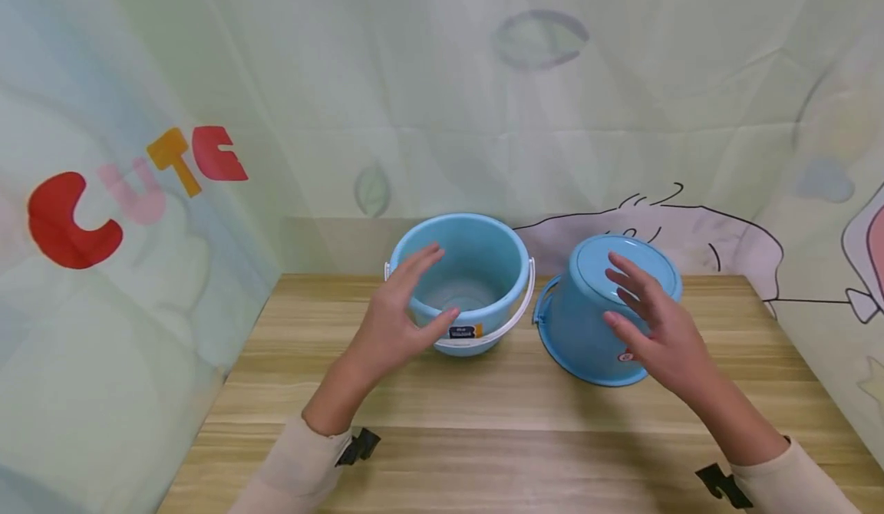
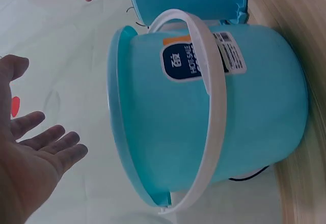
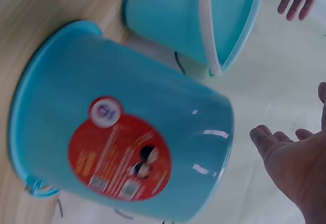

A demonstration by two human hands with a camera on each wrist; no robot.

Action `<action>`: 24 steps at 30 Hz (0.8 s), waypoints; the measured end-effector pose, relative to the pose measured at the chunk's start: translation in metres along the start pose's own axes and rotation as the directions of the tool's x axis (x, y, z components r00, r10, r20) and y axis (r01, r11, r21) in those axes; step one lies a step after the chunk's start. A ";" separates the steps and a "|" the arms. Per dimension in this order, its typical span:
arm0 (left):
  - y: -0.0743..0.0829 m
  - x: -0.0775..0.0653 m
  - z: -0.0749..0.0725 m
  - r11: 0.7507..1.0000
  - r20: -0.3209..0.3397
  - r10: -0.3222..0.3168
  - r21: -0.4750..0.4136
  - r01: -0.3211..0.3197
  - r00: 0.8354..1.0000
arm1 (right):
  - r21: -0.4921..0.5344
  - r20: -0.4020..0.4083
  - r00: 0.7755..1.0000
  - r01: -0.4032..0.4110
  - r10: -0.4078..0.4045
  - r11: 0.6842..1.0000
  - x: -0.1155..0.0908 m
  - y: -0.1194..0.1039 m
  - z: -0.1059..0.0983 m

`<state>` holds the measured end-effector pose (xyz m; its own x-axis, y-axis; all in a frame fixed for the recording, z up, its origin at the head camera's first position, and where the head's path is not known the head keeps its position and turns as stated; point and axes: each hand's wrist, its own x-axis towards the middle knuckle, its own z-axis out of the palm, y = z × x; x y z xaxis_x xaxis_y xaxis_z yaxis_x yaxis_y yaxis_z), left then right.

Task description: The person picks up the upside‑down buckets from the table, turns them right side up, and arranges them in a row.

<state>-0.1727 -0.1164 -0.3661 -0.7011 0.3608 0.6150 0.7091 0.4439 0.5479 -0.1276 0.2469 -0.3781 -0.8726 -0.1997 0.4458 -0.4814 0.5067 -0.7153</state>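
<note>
While both hands are off the buckets in the head view, the left hand (image 1: 392, 321), its thumb parted from its fingers, is poised over the near rim of an upright light-blue round plastic bucket (image 1: 486, 261), and the right hand (image 1: 659, 330), likewise spread, is beside a turned-over glossy blue tapered plastic bucket (image 1: 583, 334); the two buckets stand side by side on a pale wood-grain table (image 1: 497, 441), the second rim-down with its base up. In the left wrist view, the left palm is open and apart from the upright bucket, whose curved white plastic handle (image 2: 219, 102) hangs across its dark-blue label (image 2: 179, 61). That bucket should be light and fairly stiff, best taken by the rolled rim or the handle. In the right wrist view, the right hand is apart from the shiny base, and a large red sticker (image 3: 119, 158) shows on the wall. The smooth, downward-flaring side will probably feel slippery, so palms on opposite sides or fingers under the lower lip would hold better; neither bucket looks fragile.
</note>
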 end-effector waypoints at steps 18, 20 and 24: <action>0.025 0.002 0.040 0.969 0.205 0.242 -0.012 -0.245 0.948 | -0.260 -0.114 0.971 0.175 -0.210 0.950 -0.054 0.053 -0.038; 0.027 0.002 0.044 0.968 0.231 0.245 -0.010 -0.249 0.942 | -0.283 -0.114 0.968 0.185 -0.224 0.941 -0.058 0.059 -0.041; 0.031 0.002 0.053 0.967 0.265 0.246 0.005 -0.256 0.932 | -0.314 -0.112 0.962 0.204 -0.250 0.927 -0.064 0.067 -0.045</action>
<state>-0.1558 -0.0584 -0.3783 -0.4992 0.6633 0.5575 0.8648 0.3409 0.3688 -0.1001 0.3315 -0.4304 -0.7096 -0.2247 0.6679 -0.5986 0.6923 -0.4031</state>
